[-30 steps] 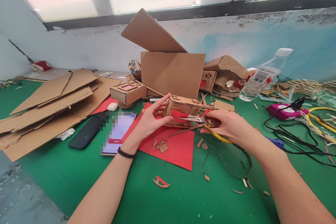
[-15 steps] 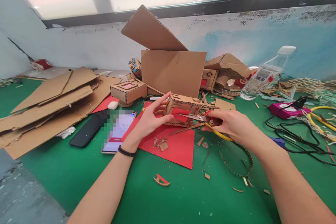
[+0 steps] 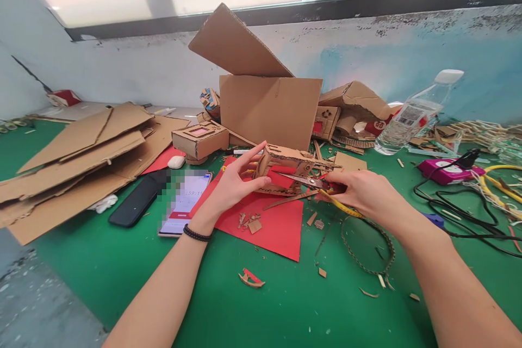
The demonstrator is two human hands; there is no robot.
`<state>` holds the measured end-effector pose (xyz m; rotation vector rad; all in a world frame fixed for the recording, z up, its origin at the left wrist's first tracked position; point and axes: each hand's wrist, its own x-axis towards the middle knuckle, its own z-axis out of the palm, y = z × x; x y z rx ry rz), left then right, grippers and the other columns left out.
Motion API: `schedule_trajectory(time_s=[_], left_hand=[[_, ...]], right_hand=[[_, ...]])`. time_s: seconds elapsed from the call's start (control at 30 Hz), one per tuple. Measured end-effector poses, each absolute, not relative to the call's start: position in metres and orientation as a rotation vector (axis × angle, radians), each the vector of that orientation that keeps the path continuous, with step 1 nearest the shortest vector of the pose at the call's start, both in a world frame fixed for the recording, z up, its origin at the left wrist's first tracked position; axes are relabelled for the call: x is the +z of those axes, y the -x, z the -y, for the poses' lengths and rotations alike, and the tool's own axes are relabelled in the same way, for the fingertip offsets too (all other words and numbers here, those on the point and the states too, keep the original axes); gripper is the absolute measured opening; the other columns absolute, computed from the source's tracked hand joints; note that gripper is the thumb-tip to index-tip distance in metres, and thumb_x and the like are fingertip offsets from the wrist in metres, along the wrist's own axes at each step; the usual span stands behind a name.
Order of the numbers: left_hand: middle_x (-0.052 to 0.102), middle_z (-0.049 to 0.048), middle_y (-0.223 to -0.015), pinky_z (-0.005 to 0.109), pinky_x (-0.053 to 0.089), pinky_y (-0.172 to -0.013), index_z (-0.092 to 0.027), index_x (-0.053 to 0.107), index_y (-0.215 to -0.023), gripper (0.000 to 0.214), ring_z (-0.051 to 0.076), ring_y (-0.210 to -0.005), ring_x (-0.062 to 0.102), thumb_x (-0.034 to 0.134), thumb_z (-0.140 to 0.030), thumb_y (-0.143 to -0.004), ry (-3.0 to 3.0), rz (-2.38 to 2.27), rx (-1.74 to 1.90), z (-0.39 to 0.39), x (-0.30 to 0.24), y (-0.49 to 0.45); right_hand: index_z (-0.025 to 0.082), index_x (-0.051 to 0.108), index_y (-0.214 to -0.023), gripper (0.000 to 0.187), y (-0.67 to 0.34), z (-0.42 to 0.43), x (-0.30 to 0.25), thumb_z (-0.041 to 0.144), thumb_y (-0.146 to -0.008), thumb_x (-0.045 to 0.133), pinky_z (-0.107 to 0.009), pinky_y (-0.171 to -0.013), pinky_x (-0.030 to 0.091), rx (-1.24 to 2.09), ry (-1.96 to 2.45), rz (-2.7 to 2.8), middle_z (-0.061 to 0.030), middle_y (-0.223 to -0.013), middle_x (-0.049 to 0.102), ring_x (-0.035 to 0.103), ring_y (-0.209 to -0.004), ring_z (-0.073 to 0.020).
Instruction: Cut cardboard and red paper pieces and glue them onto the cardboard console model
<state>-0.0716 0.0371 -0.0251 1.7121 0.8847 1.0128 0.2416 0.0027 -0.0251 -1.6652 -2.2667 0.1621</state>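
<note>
My left hand [image 3: 232, 185] pinches a small cardboard model [image 3: 285, 166] with a red paper patch, thumb on its side and the other fingers lifted. My right hand [image 3: 362, 190] is closed on red-handled scissors [image 3: 308, 179], whose blades point left against the red patch on the model. Both hands work over a red paper sheet [image 3: 273, 225] on the green table [image 3: 285, 304]. A yellow strap [image 3: 338, 206] runs under my right hand.
Flat cardboard sheets [image 3: 77, 157] lie at left, with a black case [image 3: 136, 204] and a phone [image 3: 185, 204] beside them. An open box [image 3: 269, 109] stands behind. A water bottle [image 3: 411, 117], pink device [image 3: 446, 171] and black cables [image 3: 460, 212] sit at right. Scraps litter the table.
The scissors' blades have shifted slightly along the red patch, and my right hand has edged right. My left hand keeps its hold on the model.
</note>
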Motion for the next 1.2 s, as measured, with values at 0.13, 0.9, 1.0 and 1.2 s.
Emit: schedule_trajectory(time_s=[0.13,0.9,1.0,1.2], left_hand=[[0.062,0.0085,-0.146,0.040,0.056,-0.102,-0.039,0.046,-0.157,0.080,0.028,-0.122,0.065,0.082,-0.038,-0.085,-1.714,-0.886,1.008,-0.036,-0.023,0.071],[0.061,0.0084,-0.146,0.039,0.054,-0.103,-0.039,0.047,-0.157,0.080,0.028,-0.125,0.062,0.083,-0.036,-0.085,-1.684,-0.880,1.000,-0.035,-0.022,0.070],[0.061,0.0077,-0.146,0.038,0.054,-0.103,-0.040,0.047,-0.156,0.080,0.027,-0.125,0.062,0.083,-0.036,-0.085,-1.683,-0.884,1.002,-0.035,-0.022,0.070],[0.062,0.0078,-0.145,0.037,0.054,-0.101,-0.038,0.047,-0.157,0.079,0.027,-0.123,0.063,0.082,-0.038,-0.086,-1.660,-0.913,1.013,-0.034,-0.022,0.071]], right_hand=[[0.029,0.071,-0.075,0.034,-0.240,-0.002,-0.023,0.061,-0.084,0.070,-0.028,-0.047,0.026,0.184,1.674,2.269,-0.0019,-0.069,0.071,0.061,-0.058,-0.0218],[0.027,0.072,-0.085,0.037,-0.236,-0.002,-0.022,0.062,-0.092,0.065,-0.024,-0.053,0.029,0.183,1.644,2.362,-0.0011,-0.070,0.070,0.062,-0.064,-0.0197],[0.025,0.071,-0.084,0.037,-0.235,0.002,-0.015,0.061,-0.091,0.066,-0.024,-0.053,0.031,0.298,1.635,2.333,-0.0008,-0.071,0.069,0.061,-0.063,-0.0188],[0.026,0.072,-0.096,0.010,-0.223,0.018,-0.008,0.027,-0.089,0.064,-0.024,-0.061,0.044,0.677,1.484,2.440,-0.0006,-0.084,0.073,0.065,-0.072,-0.0185]])
